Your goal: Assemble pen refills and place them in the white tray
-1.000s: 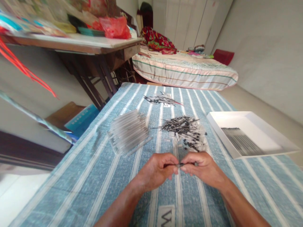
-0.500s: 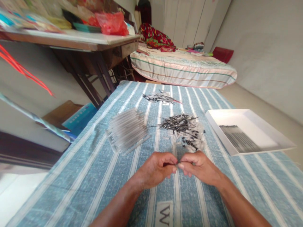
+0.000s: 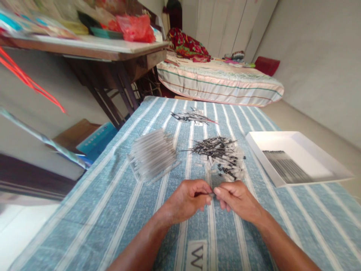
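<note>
My left hand (image 3: 190, 199) and my right hand (image 3: 235, 197) meet above the striped cloth, each pinched closed with fingertips almost touching. Between them is a small part, too little and blurred to name. Just beyond my hands lies a pile of small black and whitish pen parts (image 3: 217, 148), dark slim pieces at the back and pale short ones in front. To the left rests a stack of clear pen barrels (image 3: 153, 154). On the right, a white box lid (image 3: 316, 158) holds a row of dark-filled pens (image 3: 287, 165).
A blue striped cloth (image 3: 113, 210) covers the table. Farther back lies a smaller heap of dark slim pieces (image 3: 191, 116). A desk (image 3: 126, 47) with a red plastic bag (image 3: 138, 28) stands at the left, and a bed (image 3: 220, 81) is beyond the table.
My fingertips have shifted slightly, with the right hand a little farther from the left. The view has moved a touch; the piles look the same.
</note>
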A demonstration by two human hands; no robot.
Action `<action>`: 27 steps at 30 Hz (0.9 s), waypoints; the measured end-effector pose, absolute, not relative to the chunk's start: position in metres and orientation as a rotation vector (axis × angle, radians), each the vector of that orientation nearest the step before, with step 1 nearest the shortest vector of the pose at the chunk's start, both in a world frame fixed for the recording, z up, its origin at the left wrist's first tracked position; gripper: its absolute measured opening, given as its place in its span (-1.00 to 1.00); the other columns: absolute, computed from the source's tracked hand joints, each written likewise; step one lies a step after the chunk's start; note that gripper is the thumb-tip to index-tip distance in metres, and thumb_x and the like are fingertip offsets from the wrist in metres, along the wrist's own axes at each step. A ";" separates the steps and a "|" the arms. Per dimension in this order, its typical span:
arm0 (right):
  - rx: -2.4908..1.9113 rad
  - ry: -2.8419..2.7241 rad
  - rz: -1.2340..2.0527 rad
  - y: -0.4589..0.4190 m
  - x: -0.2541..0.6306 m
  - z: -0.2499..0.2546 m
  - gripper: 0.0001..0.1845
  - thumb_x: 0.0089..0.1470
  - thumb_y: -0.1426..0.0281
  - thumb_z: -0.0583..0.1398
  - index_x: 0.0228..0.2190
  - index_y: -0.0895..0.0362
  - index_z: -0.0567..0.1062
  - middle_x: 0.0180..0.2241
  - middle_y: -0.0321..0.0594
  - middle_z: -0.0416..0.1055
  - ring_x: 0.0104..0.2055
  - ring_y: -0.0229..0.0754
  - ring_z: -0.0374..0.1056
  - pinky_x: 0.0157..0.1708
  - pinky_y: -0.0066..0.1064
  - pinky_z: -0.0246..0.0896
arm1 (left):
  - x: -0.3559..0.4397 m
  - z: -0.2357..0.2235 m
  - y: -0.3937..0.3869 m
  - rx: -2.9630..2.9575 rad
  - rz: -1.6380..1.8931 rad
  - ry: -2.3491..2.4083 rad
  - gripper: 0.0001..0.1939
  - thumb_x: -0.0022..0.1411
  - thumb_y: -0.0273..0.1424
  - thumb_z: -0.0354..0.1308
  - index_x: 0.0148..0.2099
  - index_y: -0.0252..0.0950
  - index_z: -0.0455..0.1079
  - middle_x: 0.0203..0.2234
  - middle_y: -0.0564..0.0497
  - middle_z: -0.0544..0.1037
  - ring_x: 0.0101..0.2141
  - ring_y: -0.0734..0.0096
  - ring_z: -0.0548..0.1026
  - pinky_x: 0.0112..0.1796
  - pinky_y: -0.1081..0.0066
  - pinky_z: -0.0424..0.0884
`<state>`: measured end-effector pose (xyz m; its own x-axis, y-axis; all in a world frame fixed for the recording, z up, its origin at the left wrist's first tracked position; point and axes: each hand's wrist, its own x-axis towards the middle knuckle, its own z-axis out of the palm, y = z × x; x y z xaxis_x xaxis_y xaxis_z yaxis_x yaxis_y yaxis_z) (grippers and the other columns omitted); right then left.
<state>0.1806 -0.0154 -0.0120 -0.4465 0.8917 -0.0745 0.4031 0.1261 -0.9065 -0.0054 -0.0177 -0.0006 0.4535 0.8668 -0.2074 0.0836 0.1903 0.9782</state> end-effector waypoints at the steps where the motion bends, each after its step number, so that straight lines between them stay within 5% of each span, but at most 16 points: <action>1: -1.259 -1.898 1.295 -0.015 0.181 -0.012 -0.63 0.10 0.17 0.07 -0.56 0.18 0.39 -0.70 -0.35 0.30 -0.66 -0.37 0.20 -0.63 -0.55 0.10 | -0.006 0.000 -0.018 1.272 0.692 0.971 -0.94 -0.01 -0.53 0.10 -0.41 -0.36 0.39 -0.60 0.12 0.41 -0.57 0.57 0.31 -0.54 0.54 0.30; 4: -1.248 -1.851 1.347 -0.015 0.181 -0.012 -0.73 0.04 0.19 0.14 -0.41 0.18 0.41 -0.63 -0.35 0.34 -0.62 -0.36 0.23 -0.61 -0.55 0.14 | -0.006 -0.001 -0.018 1.274 0.679 0.979 -0.95 -0.01 -0.53 0.11 -0.41 -0.36 0.39 -0.62 0.12 0.40 -0.59 0.59 0.29 -0.55 0.54 0.28; 8: -1.289 -1.880 1.292 -0.016 0.180 -0.010 -0.57 0.12 0.16 0.04 -0.64 0.17 0.34 -0.71 -0.33 0.29 -0.67 -0.38 0.20 -0.63 -0.55 0.09 | -0.005 -0.001 -0.018 1.256 0.686 0.974 -0.95 -0.01 -0.53 0.10 -0.41 -0.36 0.38 -0.61 0.12 0.40 -0.57 0.56 0.30 -0.53 0.53 0.28; 13: -1.274 -1.840 1.344 -0.017 0.180 -0.011 -0.72 0.05 0.19 0.13 -0.43 0.17 0.40 -0.63 -0.35 0.34 -0.62 -0.36 0.24 -0.59 -0.55 0.15 | -0.005 -0.002 -0.018 1.233 0.713 0.975 -0.96 -0.01 -0.52 0.12 -0.41 -0.35 0.37 -0.61 0.13 0.38 -0.58 0.58 0.27 -0.54 0.53 0.27; 17: -1.309 -1.878 1.333 -0.017 0.180 -0.011 -0.58 0.11 0.16 0.05 -0.63 0.17 0.35 -0.69 -0.33 0.30 -0.66 -0.37 0.21 -0.63 -0.55 0.11 | -0.004 -0.004 -0.017 1.232 0.724 0.971 -0.94 -0.02 -0.54 0.11 -0.40 -0.34 0.35 -0.61 0.14 0.37 -0.56 0.57 0.28 -0.53 0.53 0.27; 21: -1.287 -1.808 1.343 -0.017 0.179 -0.009 -0.73 0.04 0.19 0.14 -0.43 0.17 0.40 -0.64 -0.37 0.32 -0.62 -0.36 0.23 -0.59 -0.55 0.15 | -0.004 -0.005 -0.018 1.227 0.738 0.960 -0.90 -0.01 -0.53 0.12 -0.34 -0.32 0.33 -0.62 0.16 0.35 -0.59 0.59 0.27 -0.54 0.53 0.23; 27: -1.332 -1.805 1.347 -0.017 0.177 -0.005 -0.62 0.10 0.19 0.06 -0.62 0.16 0.33 -0.68 -0.34 0.31 -0.66 -0.38 0.21 -0.62 -0.55 0.11 | -0.005 -0.006 -0.017 1.341 0.738 0.988 -0.89 0.00 -0.53 0.12 -0.34 -0.30 0.29 -0.58 0.16 0.34 -0.56 0.59 0.27 -0.54 0.55 0.17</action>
